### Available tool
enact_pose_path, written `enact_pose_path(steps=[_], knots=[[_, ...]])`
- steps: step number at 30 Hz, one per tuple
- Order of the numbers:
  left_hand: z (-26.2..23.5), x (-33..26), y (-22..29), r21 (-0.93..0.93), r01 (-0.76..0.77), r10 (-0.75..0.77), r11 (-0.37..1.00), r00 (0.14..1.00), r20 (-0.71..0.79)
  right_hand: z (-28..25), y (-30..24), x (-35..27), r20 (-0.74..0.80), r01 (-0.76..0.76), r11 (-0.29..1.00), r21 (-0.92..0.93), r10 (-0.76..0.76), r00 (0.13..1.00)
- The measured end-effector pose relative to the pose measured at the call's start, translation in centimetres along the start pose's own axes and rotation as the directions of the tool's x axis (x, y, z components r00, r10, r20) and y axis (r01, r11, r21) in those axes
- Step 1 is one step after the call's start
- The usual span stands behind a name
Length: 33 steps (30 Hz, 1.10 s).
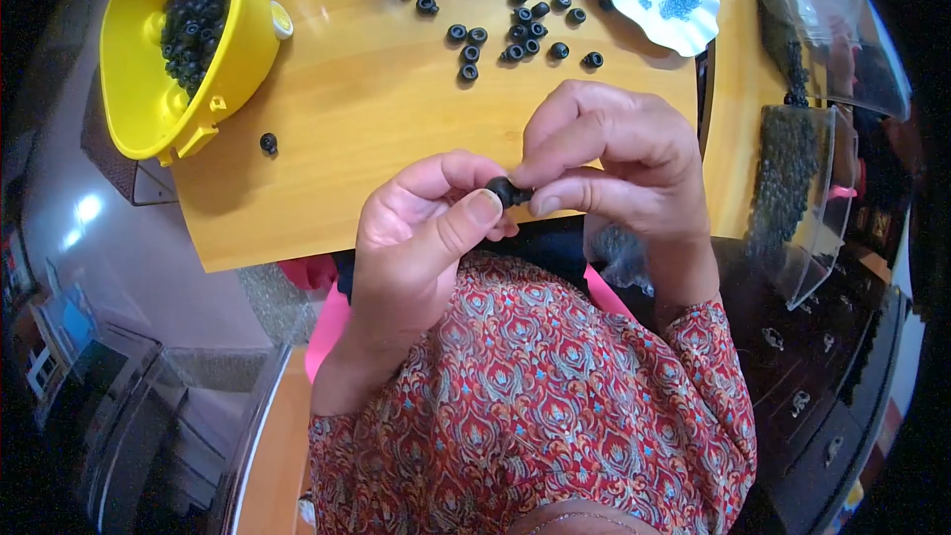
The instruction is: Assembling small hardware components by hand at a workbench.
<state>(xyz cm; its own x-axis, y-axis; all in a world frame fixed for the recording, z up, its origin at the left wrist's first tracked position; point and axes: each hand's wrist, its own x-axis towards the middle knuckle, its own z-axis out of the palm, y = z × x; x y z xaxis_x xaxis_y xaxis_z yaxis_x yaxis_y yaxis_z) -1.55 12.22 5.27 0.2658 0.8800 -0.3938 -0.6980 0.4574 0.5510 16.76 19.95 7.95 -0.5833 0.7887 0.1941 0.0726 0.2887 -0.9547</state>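
Between my two hands, over the near edge of the table, is a small black round part point(507, 191) with a narrower end. My left hand point(416, 233) pinches its wider end between thumb and fingers. From the other side, my right hand point(629, 163) has thumb and forefinger closed on its narrow end; whether a second tiny piece is there is hidden by the fingertips. Several similar black ring-like parts point(518, 33) lie loose beyond my hands. One lone black part point(268, 144) sits farther left on the table.
A yellow plastic tub point(241, 50) of black parts stands at the far left. At the back right, a white wavy-edged dish point(701, 32) holds small clear-blue pieces. Clear containers point(830, 223) with dark parts are at the right, past the wooden table's point(367, 99) edge.
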Motion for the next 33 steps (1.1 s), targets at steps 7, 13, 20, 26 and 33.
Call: enact_pose_path(steps=[7, 13, 20, 26, 33], knots=[[-0.2, 0.2, 0.3, -0.001, 0.064, -0.063, 0.998, 0.994, 0.086, -0.6, -0.1, 0.5, 0.138, -0.040, 0.993, 0.113, 0.025, 0.990], [-0.2, 0.3, 0.0, -0.028, 0.058, -0.056, 0.998, 0.995, 0.077, -0.6, 0.2, 0.5, 0.163, -0.077, 0.988, 0.132, 0.055, 0.985], [0.3, 0.3, 0.1, -0.140, 0.082, -0.075, 0.987, 0.996, 0.054, -0.1, 0.0, 0.1, 0.006, 0.059, 0.998, 0.031, -0.059, 0.998], [0.4, 0.4, 0.1, -0.168, 0.071, -0.064, 0.983, 0.997, 0.047, -0.6, 0.1, 0.3, 0.005, 0.090, 0.994, -0.065, -0.090, 0.996], [0.4, 0.5, 0.0, -0.176, 0.065, -0.060, 0.982, 0.998, 0.036, -0.7, -0.1, 0.2, 0.023, 0.053, 0.997, -0.054, -0.052, 0.998]])
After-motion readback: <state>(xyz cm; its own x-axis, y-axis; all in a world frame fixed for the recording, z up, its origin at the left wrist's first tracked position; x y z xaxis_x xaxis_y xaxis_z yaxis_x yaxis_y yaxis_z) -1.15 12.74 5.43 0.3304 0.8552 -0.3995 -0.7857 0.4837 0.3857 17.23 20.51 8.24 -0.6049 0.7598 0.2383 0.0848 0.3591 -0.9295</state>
